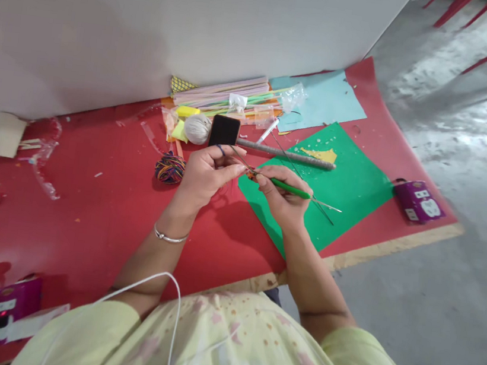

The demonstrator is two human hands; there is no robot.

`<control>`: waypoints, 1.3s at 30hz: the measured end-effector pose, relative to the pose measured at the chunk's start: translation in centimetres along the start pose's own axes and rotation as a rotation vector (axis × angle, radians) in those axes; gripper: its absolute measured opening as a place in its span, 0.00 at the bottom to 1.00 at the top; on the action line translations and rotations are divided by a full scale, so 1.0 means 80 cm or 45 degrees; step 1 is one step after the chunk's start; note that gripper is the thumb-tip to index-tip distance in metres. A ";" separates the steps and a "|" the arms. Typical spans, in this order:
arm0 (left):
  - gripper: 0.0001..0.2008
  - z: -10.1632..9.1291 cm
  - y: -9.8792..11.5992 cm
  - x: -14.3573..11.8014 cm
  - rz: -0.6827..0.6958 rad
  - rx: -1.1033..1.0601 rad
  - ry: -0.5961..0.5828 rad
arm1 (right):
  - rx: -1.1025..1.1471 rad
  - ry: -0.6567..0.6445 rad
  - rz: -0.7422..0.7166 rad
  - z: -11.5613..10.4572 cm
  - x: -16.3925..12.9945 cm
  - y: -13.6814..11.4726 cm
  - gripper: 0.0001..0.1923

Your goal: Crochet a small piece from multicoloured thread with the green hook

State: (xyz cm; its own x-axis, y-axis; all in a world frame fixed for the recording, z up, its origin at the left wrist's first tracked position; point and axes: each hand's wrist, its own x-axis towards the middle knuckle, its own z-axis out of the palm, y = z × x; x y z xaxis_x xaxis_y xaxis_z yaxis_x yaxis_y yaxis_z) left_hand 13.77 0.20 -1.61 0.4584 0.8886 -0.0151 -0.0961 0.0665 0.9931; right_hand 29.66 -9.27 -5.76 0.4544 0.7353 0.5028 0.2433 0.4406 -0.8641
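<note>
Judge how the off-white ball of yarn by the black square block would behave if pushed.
The off-white ball of yarn looks round, so it would probably roll. Being wound thread, it is likely light and soft. The black square block beside it might stop it.

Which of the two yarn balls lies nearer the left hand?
The multicoloured yarn ball, lying on the red table cover beside the left hand. The cream yarn ball sits farther back, next to the black block.

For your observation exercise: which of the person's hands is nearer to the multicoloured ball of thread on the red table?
Left. The left hand sits just right of the multicoloured ball of thread; the right hand is farther right, over the green sheet.
</note>
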 end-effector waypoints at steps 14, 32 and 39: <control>0.18 -0.002 -0.008 0.004 -0.008 0.061 -0.049 | 0.118 0.045 0.267 0.003 -0.001 0.006 0.08; 0.20 -0.001 -0.007 0.003 0.002 0.097 -0.053 | 0.158 0.045 0.322 0.005 0.000 0.005 0.09; 0.20 -0.002 -0.006 0.003 0.008 0.124 -0.047 | 0.138 0.047 0.306 0.005 -0.002 0.006 0.10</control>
State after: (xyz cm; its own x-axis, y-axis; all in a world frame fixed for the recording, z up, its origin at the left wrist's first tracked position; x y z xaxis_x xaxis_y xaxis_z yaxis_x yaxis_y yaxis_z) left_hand 13.81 0.44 -2.08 0.4903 0.8715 -0.0061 -0.0136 0.0146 0.9998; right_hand 29.39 -8.93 -6.26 0.5198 0.8070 0.2804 0.0321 0.3095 -0.9503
